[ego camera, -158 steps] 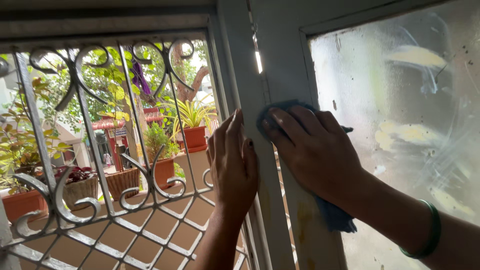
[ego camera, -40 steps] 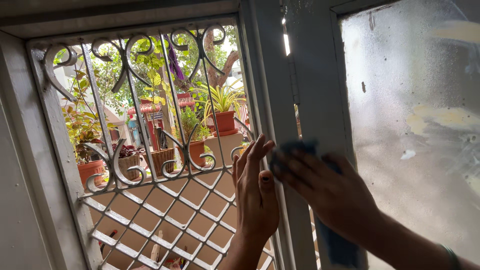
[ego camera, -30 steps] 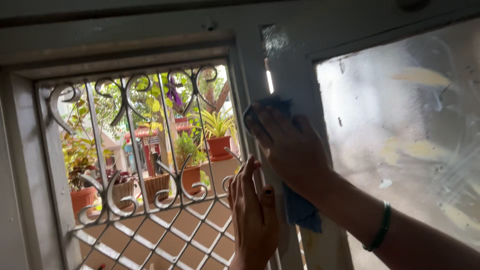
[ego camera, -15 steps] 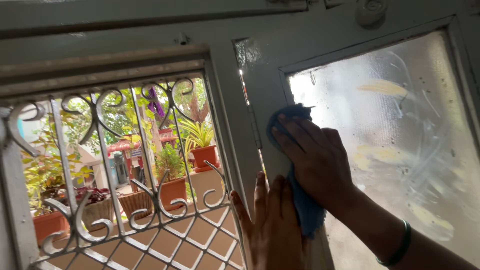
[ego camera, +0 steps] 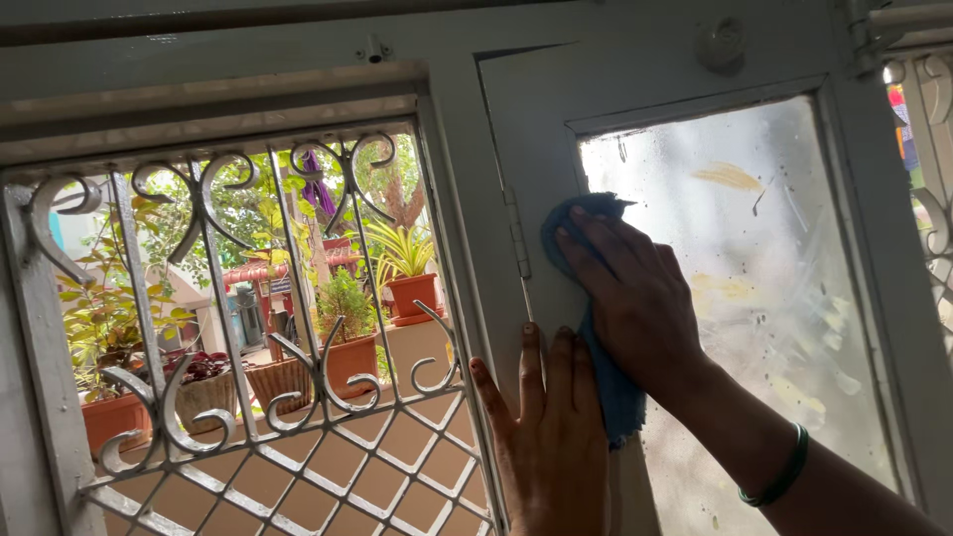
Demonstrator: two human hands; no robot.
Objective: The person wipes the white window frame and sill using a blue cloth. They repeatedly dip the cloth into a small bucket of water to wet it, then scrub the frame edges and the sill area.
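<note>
item: blue cloth (ego camera: 608,382) — soft, limp, light by the look of it; i judge it folds to whatever shape the palm gives it and will not slip much on painted wood. it lies pressed flat against the sash frame (ego camera: 541,149), at the left edge of the pane (ego camera: 754,298), its top corner poking out above the fingertips and its tail hanging below the wrist. best held as i see it held: spread under the whole palm, not pinched at a corner, or the loose tail will flap.

right hand (ego camera: 635,298): fingers (ego camera: 586,248) extended and close together, flat on the cloth, pinning it to the frame rather than closing round it. green bangle (ego camera: 779,474) on that wrist.

left hand (ego camera: 546,437): fingers straight up, a little spread, palm flat against the mullion (ego camera: 467,228) just beside the cloth; holding nothing.

surroundings:
- pane: frosted, smeared, with yellowish blotches and small dark specks — glass, so i judge hard pushing unwise.
- hinge (ego camera: 517,233): on the frame edge just left of the cloth, a likely snag for the fabric.
- round knob (ego camera: 719,42): above the pane, well apart from both hands.
- grille (ego camera: 248,328): white scrolled ironwork over lattice, left of the mullion.
- potted plants (ego camera: 402,283): outside, beyond the grille, out of reach.
- second grille (ego camera: 933,179): at the right edge, partly in view.
</note>
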